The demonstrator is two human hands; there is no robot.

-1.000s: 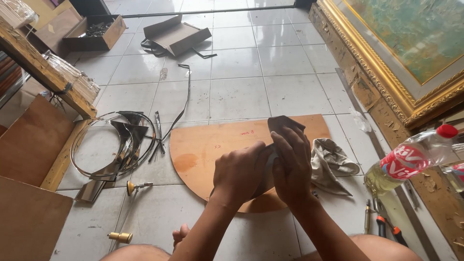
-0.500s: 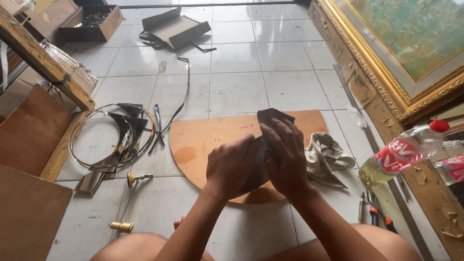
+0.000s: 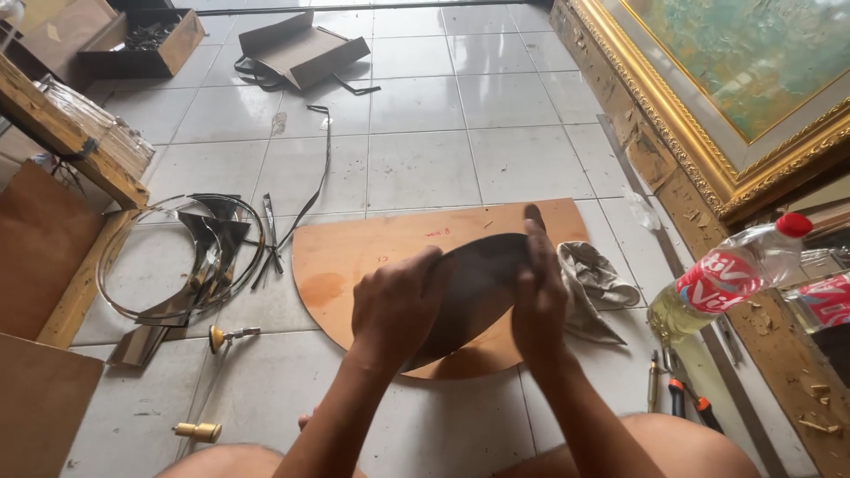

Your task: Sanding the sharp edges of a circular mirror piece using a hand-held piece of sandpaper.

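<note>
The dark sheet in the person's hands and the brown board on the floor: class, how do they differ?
The dark sheet is near black, while the brown board is tan. The sheet is smaller and held above the floor by the left hand and right hand; the board lies flat on the tiles. Both have a curved edge.

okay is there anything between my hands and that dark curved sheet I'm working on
Nothing visible. The left hand and right hand both grip the dark curved sheet directly at its edges, above the wooden board.
</note>
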